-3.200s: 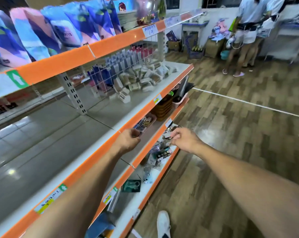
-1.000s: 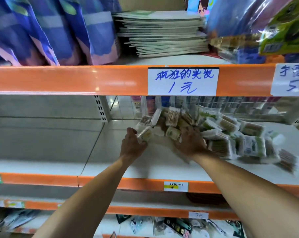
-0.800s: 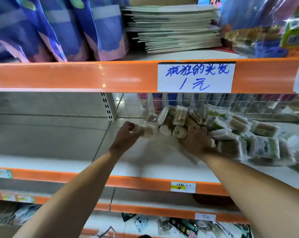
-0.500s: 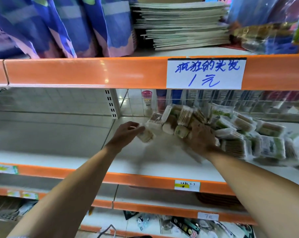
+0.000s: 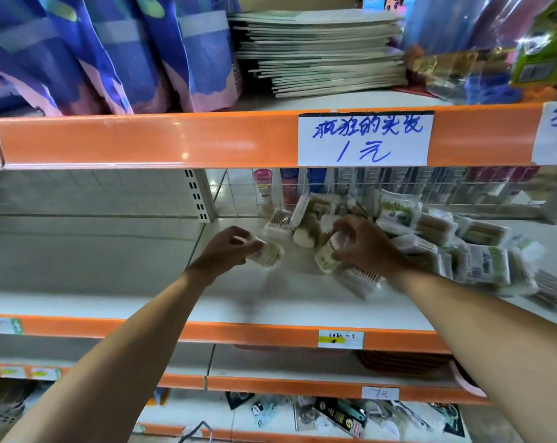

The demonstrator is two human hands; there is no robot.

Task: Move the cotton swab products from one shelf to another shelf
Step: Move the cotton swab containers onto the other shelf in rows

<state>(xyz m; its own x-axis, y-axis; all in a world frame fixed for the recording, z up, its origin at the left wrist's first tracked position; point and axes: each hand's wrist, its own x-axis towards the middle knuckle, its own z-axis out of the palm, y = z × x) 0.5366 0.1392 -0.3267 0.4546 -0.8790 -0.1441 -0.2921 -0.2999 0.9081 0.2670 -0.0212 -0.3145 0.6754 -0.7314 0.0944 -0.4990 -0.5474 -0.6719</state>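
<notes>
A: Hands first. Where are they?

B: Both reach onto the white shelf [image 5: 270, 302]. The left hand [image 5: 227, 251] sits at about 10 o'clock from the frame's centre, the right hand [image 5: 363, 247] at about 2 o'clock.

A: What does the left one hold?

B: A small round tub [image 5: 268, 253] of cotton swabs. The fingers curl over its near end and pinch it; the tub sticks out from the fingertips toward 3 o'clock, lying on its side, low over the shelf. Whether it touches the shelf I cannot tell.

A: And the right?

B: Its fingers are bent, thumb and forefinger closed on the top of a second tub [image 5: 326, 259], which hangs tilted below the fingertips, toward 7 o'clock of the hand. The picture is a little blurred there.

A: The rest of the swabs?

B: A loose pile [image 5: 437, 231] of packs runs from behind the right hand out to 3 o'clock, against a wire grid [image 5: 398, 187]. One flat pack [image 5: 362, 279] lies just under the right wrist.

A: Left of the hands?

B: Bare shelf boards at 9 o'clock.

A: Anything above?

B: At 12 o'clock an orange rail [image 5: 143, 139] with a handwritten price tag [image 5: 365, 139], notebooks [image 5: 318, 52] stacked over it, and blue bags [image 5: 111, 52] at 11 o'clock.
</notes>
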